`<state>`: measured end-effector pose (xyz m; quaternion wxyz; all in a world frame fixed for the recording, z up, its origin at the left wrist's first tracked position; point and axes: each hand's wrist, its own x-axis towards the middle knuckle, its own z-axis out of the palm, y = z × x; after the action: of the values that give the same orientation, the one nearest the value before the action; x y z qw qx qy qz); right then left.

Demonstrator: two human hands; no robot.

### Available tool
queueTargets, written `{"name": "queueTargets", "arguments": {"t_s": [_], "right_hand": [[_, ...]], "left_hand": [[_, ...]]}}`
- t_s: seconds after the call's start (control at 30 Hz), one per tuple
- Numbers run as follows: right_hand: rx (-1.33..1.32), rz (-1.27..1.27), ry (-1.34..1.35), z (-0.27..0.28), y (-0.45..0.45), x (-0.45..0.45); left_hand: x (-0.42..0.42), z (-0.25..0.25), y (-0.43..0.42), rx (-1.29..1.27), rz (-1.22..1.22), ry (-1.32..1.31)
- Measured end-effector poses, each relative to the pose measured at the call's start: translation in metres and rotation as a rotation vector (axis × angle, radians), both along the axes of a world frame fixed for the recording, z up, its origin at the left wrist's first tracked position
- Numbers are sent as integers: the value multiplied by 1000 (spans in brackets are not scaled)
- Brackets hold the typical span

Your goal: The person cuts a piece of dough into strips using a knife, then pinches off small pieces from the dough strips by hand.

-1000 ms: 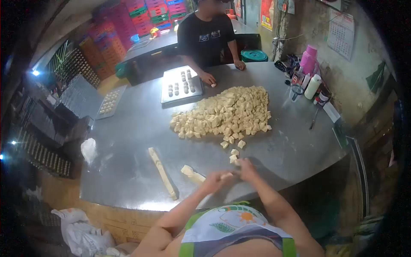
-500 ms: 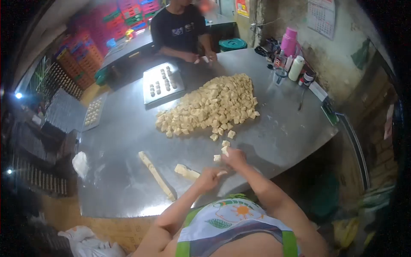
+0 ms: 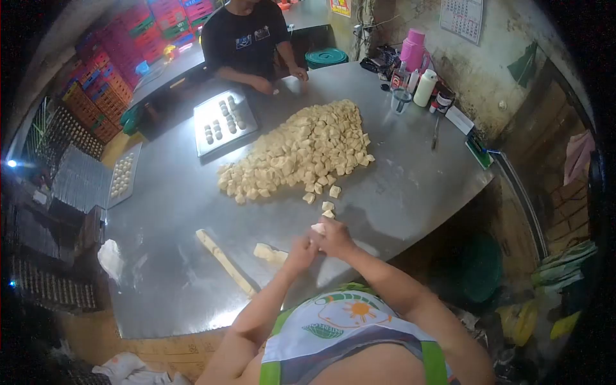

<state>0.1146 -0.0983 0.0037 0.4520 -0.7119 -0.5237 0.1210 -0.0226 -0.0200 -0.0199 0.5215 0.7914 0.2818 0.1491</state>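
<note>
My left hand [image 3: 301,253] is closed on the end of a short dough strip [image 3: 269,253] that lies on the metal table. Pressed against it on the right, my right hand [image 3: 335,239] is closed, with a pale dough piece [image 3: 318,228] showing at its fingers. Just beyond my fingers sit loose dough pieces [image 3: 328,206]. Farther off is a large heap of cut dough pieces [image 3: 301,151]. A long dough strip [image 3: 224,262] lies to the left of the short one.
Across the metal table [image 3: 410,205], a person [image 3: 244,42] stands near a tray of round dough balls [image 3: 224,123]. Another tray [image 3: 125,173] and white flour [image 3: 110,258] are at the left. Bottles [image 3: 425,88] and a pink thermos [image 3: 412,49] stand at the back right.
My hands have come together after being apart half a second ago. The view has shifted, so the table's contents appear farther left. The other person's hands have moved back from the table's dough.
</note>
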Motion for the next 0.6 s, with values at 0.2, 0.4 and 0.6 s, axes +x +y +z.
{"name": "queueTargets", "arguments": {"t_s": [0.2,0.4,0.6], "right_hand": [[-541,-58,-113,-20,-10,39],[-171,480,76,-2,-8,10],[-103,118,110,3,3,3]], "left_hand": [[-18,34,-5,-84,-191,36],[-13,-5,13,414,-136,-137],[-6,-54,8,18,116,-5]]}}
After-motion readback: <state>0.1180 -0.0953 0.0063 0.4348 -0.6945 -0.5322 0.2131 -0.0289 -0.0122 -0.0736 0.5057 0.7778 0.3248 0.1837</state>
